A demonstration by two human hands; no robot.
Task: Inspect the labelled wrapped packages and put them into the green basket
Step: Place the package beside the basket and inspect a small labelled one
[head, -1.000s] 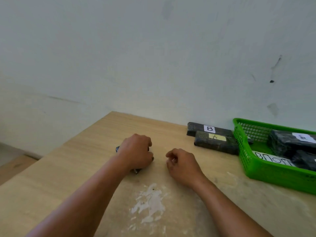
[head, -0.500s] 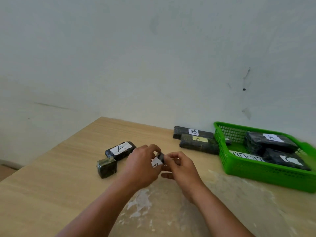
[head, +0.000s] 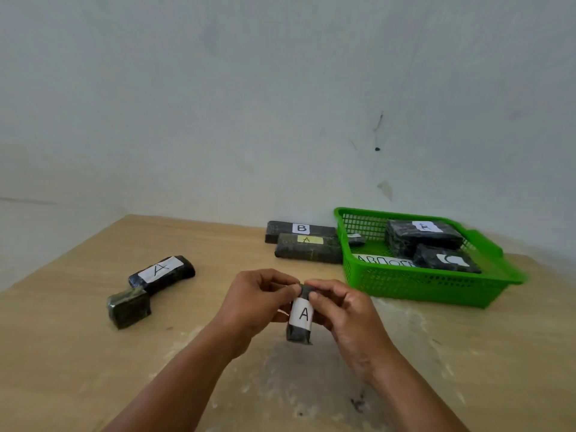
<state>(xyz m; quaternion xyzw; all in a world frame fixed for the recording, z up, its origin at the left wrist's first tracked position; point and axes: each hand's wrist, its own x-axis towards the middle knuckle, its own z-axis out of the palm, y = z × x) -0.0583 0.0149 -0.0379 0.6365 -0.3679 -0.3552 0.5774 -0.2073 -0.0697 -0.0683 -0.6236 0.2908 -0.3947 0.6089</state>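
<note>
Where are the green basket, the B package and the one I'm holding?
green basket (head: 420, 286), head view, front wall.
B package (head: 301, 228), head view, its white label.
held package (head: 302, 313), head view, its A label.

You can reach the green basket (head: 405, 286) over bare tabletop (head: 436, 332) at its near wall. Two long packages (head: 307, 252) lie just beside its left wall, and wrapped packages (head: 424, 241) fill its right part.

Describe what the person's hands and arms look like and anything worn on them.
Both are bare. The left hand and right hand wear no gloves; no ring, watch or bracelet shows. The left forearm and right forearm are uncovered down to the frame's edge, with no sleeve in view.
</note>
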